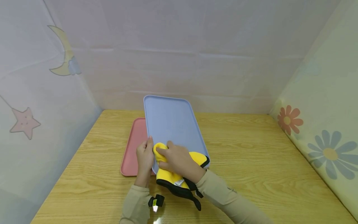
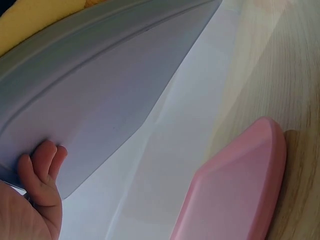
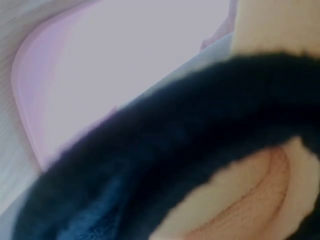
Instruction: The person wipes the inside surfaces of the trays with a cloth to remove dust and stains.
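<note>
A light blue rectangular tray (image 1: 173, 121) is held tilted, its far end raised. My left hand (image 1: 144, 157) grips its left edge; in the left wrist view curled fingers (image 2: 44, 162) lie against the tray's underside. With my right hand (image 1: 179, 160) I hold a yellow cleaning cloth with black edging (image 1: 169, 176), bunched against the tray's near left part. The cloth's black edging (image 3: 150, 130) fills much of the right wrist view, blurred. Part of the cloth hangs below the tray's near edge.
A pink tray (image 1: 132, 155) lies on the wooden table (image 1: 251, 161), partly behind the blue one. A small black object (image 1: 159, 200) shows beside the left sleeve. Printed fabric walls (image 1: 179, 62) stand at the back and both sides.
</note>
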Tool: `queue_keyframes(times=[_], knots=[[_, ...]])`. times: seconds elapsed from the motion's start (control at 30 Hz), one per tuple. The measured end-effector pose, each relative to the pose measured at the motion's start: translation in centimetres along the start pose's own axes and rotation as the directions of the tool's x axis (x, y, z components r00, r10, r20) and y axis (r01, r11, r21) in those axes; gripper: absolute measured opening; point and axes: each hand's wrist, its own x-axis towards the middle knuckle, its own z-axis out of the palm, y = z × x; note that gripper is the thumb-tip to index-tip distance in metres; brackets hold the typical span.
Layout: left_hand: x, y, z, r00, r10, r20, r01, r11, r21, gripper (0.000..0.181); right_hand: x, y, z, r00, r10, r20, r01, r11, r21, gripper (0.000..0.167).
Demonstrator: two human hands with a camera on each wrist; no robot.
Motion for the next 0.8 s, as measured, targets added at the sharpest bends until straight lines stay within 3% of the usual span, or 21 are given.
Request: queue_keyframes(times=[0.33,0.6,0.8], knots=[[1.7,-3.4,0.2,1.0,-0.018,0.007,0.018,0.998,-0.056,0.043,-0.2,-0.1,-0.2,0.998,-0.051,0.027,0.051,0.999,0.017,0.029],[1.6,-3.5,0.2,1.0,0.01,0.005,-0.01,0.999,-0.046,0.043,-0.6,-0.1,-0.5,0.998,-0.051,0.047,0.049,0.998,0.026,0.033],[1.8,-3.6,0.2,1.0,-0.005,-0.002,0.005,0.999,-0.054,0.042,-0.7,0.2,-0.5,0.997,-0.04,0.065,0.037,0.999,0.036,0.036]])
